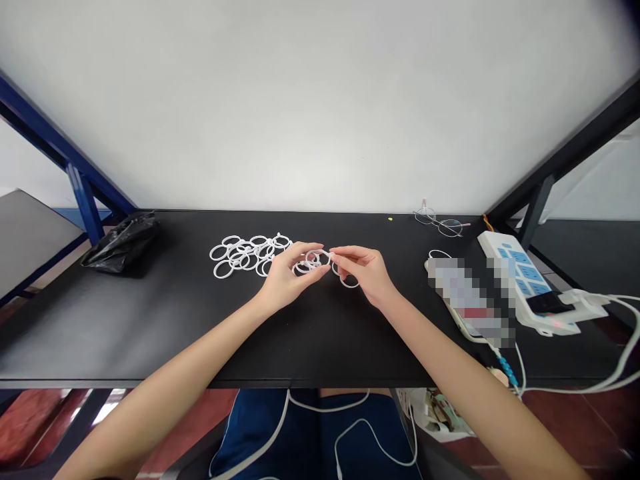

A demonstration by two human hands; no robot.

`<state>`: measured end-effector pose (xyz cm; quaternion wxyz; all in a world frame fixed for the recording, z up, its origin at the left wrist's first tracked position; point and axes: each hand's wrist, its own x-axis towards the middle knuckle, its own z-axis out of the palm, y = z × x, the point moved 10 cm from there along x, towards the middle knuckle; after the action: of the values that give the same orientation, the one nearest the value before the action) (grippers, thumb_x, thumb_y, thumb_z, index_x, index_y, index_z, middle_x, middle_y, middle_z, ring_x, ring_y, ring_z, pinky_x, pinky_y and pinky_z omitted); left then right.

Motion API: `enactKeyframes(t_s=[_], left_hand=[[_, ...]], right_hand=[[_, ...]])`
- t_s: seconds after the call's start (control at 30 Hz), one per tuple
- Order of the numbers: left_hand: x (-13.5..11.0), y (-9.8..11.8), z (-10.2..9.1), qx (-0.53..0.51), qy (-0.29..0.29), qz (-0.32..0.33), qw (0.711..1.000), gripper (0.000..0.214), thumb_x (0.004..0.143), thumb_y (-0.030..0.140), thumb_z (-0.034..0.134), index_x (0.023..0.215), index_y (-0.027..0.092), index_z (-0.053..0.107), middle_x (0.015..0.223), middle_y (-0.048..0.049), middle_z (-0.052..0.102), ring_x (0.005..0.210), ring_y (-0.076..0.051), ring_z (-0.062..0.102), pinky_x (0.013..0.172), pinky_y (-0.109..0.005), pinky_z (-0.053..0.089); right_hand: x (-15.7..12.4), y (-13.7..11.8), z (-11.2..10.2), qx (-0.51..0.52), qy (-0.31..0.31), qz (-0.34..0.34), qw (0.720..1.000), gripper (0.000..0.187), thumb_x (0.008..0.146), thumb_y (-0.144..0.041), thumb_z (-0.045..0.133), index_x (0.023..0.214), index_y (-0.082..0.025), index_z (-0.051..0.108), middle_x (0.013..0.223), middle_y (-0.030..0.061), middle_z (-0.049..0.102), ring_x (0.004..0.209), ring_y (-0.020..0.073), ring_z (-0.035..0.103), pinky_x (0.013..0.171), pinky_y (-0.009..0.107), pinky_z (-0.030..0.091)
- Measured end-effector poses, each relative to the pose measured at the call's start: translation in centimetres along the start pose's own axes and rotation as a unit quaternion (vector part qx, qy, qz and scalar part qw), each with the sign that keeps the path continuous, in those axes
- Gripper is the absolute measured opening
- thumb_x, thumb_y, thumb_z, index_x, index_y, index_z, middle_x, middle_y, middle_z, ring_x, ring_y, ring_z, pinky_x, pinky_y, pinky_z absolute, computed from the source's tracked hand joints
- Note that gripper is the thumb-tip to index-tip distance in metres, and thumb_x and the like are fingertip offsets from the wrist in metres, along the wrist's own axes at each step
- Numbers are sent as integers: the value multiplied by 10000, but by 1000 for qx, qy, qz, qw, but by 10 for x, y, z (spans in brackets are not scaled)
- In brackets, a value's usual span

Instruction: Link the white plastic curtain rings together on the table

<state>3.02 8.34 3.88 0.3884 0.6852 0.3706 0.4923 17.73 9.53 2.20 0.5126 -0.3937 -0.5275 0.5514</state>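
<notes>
Head view, looking down on the black counter (150, 333) — both hands meet at its middle. Left hand (285, 280) pinches a small cluster of white rings (311, 261) between thumb and fingertips; right hand (367, 272) grips the same cluster from the right, fingers closed on a ring's edge. Just left, a loose pile of white rings (247, 255) lies flat. Far left — a crumpled black bag (123, 241). Far right, eyeglasses (443, 223) and a white power strip (525, 280).
</notes>
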Motion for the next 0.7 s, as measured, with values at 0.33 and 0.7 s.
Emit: enactKeyframes(t_s=[0.33,0.7], left_hand=[[1,2,11,-51,-72,-35,995,336,907,405,578,1160,184,587,896,-47,638,818,-159,585,767,-316,495],[-4,10,8,79,-61,-8,995,312,945,445,433,857,176,563,763,-15,564,717,-148,509,637,-256,412]], right_hand=[[-9,-18,15,-28,-41,-77,996,150,720,-362,791,761,-221,764,743,24,660,575,135,582,480,283,469],[-32,-24,42,-341,-111,-225,906,314,990,-349,396,747,-217,544,602,-13,496,534,130,450,566,289,376]])
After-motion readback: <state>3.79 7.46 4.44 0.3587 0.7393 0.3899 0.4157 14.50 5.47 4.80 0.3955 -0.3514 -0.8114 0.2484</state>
